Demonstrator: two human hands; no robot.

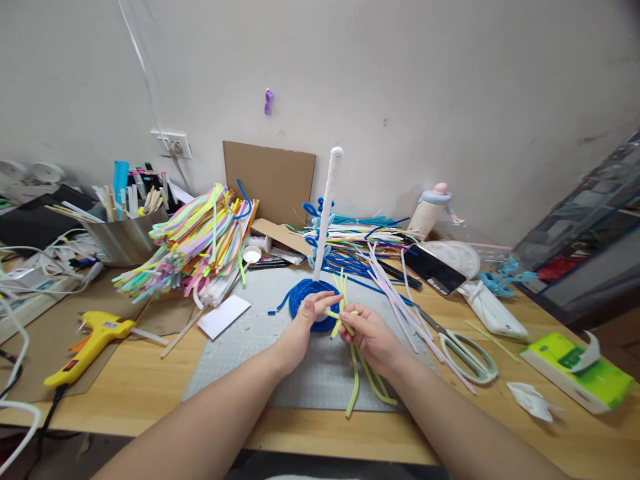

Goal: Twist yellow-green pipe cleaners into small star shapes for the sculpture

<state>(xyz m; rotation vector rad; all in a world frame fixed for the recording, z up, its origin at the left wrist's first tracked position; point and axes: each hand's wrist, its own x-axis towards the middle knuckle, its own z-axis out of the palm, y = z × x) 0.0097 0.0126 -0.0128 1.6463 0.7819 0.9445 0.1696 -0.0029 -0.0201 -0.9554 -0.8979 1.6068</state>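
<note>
My right hand (369,333) pinches a small bunch of yellow-green pipe cleaners (354,380) between thumb and fingertips. Their short ends fan upward, while the longer ends hang down over the mat. My left hand (307,323) has its fingers stretched toward the bunch, the fingertips at its upper part. Just behind the left hand sits a coiled blue pipe-cleaner base (300,293), partly covered by that hand. A white wrapped stem (327,207) rises upright from it, with blue looped shapes (313,223) beside the stem.
A grey cutting mat (225,373) lies under the work. Scissors (467,357), lilac pipe cleaners (395,300), a phone (435,268) and a tissue pack (577,370) are at right. A yellow glue gun (93,340), white card (224,316) and pipe-cleaner bundle (200,240) lie left.
</note>
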